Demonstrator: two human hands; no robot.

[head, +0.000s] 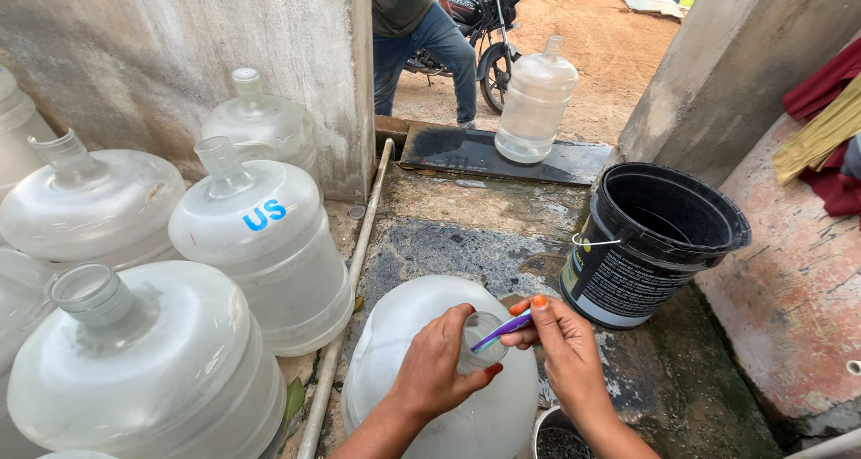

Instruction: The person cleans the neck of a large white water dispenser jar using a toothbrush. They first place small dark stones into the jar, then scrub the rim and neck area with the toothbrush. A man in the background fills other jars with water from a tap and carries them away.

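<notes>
A large clear plastic water jug (pixel 408 333) stands on the wet concrete floor right below me. My left hand (pixel 437 365) is wrapped around its open neck (pixel 480 338). My right hand (pixel 565 351) pinches a thin purple and blue strip (pixel 504 328) at the mouth of the neck, with one end between the fingertips and the other lying across the opening.
Several more clear jugs (pixel 260 244) crowd the left by a grey wall (pixel 179 47). A black bucket (pixel 668 221) stands at right beside a reddish ledge (pixel 789 289). Another jug (pixel 535 100) sits on a dark doormat; a person (pixel 421 38) and a motorbike (pixel 489 29) are beyond. A white pipe (pixel 354 262) runs along the floor.
</notes>
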